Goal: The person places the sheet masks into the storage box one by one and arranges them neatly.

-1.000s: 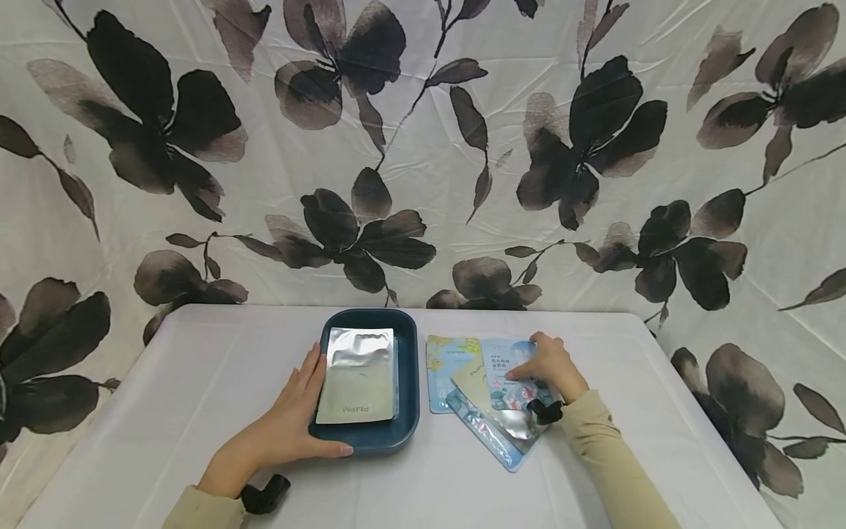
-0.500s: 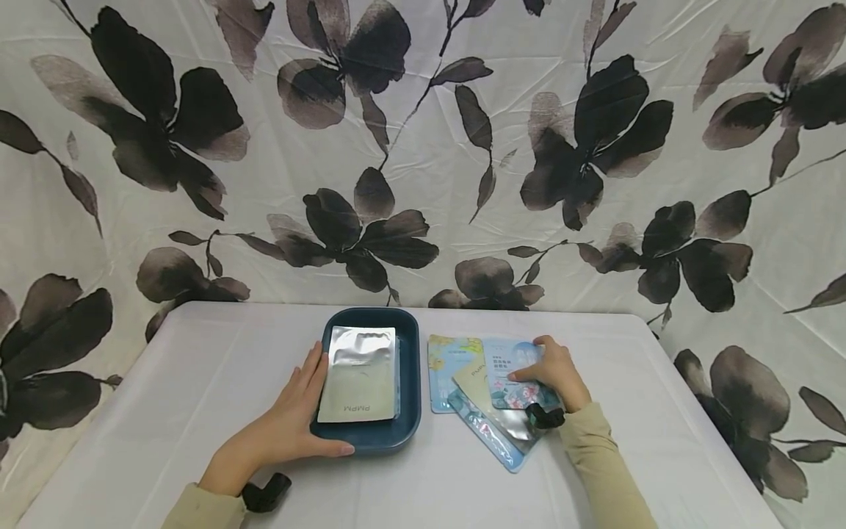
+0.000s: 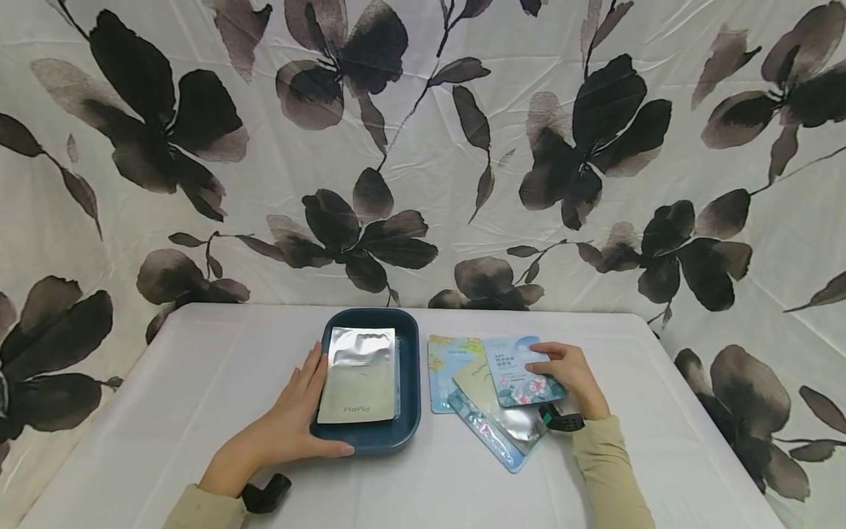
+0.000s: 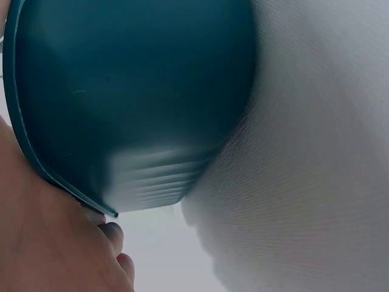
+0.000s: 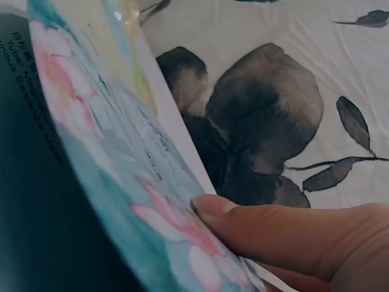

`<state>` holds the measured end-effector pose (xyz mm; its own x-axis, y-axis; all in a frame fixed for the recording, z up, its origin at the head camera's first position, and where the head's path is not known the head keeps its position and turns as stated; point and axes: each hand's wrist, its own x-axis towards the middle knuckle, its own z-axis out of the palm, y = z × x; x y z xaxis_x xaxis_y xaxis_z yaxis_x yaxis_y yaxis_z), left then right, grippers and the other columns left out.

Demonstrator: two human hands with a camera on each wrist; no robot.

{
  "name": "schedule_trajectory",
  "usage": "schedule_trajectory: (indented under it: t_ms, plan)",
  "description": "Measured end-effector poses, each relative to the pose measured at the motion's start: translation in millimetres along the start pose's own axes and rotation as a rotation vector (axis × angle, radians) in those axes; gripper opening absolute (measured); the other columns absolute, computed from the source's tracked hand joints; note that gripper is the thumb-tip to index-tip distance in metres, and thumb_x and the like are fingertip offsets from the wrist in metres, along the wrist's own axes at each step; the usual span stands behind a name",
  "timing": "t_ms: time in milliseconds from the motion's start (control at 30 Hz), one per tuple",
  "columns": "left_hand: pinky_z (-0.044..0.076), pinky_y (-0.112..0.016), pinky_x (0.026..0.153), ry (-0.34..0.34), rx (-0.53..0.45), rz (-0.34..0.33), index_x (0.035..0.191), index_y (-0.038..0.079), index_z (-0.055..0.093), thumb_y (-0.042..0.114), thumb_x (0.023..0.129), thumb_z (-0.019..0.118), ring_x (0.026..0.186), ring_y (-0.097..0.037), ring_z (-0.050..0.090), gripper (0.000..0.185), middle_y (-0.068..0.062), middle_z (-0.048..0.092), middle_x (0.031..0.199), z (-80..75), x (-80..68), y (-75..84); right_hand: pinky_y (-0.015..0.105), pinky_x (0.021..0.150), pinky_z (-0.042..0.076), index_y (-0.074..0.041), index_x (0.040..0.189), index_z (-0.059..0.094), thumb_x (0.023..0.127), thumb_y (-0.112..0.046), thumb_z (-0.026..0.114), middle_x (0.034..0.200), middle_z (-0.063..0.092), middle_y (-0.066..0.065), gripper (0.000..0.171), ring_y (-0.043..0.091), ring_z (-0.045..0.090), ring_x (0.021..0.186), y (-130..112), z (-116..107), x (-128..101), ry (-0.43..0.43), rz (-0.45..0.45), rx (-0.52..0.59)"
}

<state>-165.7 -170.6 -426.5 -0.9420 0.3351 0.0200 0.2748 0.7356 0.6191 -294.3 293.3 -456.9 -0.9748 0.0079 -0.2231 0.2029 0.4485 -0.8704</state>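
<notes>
Tray [image 3: 410, 367] sits mid-table [image 3: 198, 382], sachet [image 3: 359, 375] in it. Your left hand [image 3: 291, 426] at tray's left rim. Right of tray: fanned sachet pile [image 3: 482, 411] (overlapping), top sachet [image 3: 518, 371] under your right hand [image 3: 571, 375].

Looks like a makeshift recording corner, not a lived-in room or a real shop. The big giveaway is the creased white cloth backdrop with large dark grey flower prints [image 3: 423, 147], hung behind and wrapping round both sides, so no walls or furniture show. In front there's just a plain white-covered rectangular table [image 3: 198, 382] with a dark blue plastic tray [image 3: 410, 367] and a fan of glossy flat cosmetic sachets [image 3: 489, 389] laid out. Whether it's a home or a studio, can't tell.
</notes>
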Motion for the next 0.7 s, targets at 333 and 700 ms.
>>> schedule_trajectory:
  t_ms: [333,700]
  plan:
    - [0.002,-0.063,0.116,-0.005,-0.002,-0.017,0.158,0.005,-0.005,0.067,0.061,0.084,0.150,-0.039,-0.007,0.146,-0.014,-0.017,0.164,3.1,-0.9,-2.9,0.026,0.089,0.043,-0.003,0.135,0.061,0.088,-0.017,0.074,0.154,0.038,0.017,0.050,0.022,0.048,0.113,0.5,-2.1,-0.1,-0.036,0.002,0.127]
    - [0.001,-0.060,0.118,-0.004,0.003,-0.023,0.158,0.005,-0.006,0.069,0.061,0.083,0.150,-0.037,-0.008,0.147,-0.011,-0.018,0.164,4.8,0.6,-3.5,0.021,0.074,0.054,-0.002,0.136,0.059,0.088,-0.015,0.076,0.129,0.058,0.010,0.052,0.009,0.063,0.085,-2.2,10.0,2.0,-0.015,0.019,0.415]
